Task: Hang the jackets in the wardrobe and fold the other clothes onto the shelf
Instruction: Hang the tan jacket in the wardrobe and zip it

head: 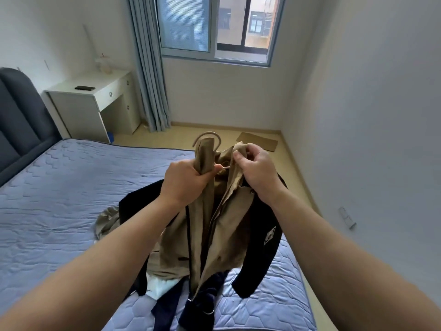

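We face a grey-framed window [214, 27], with daylight coming through it and a brick building beyond. A grey-blue curtain [148, 68] hangs at its left. Plain white walls [370, 115] meet a pale wooden floor [214, 131], where a flat piece of cardboard [259, 140] lies. At left we see a white desk [95, 96], a dark padded headboard [21, 111] and a blue quilted mattress [59, 187].

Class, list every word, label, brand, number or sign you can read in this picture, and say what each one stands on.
No text here is legible.
Diamond patch on the black garment sleeve: pale design, too blurred to read.
White device on the wall: markings too small to read.
Tan jacket: no label shows.
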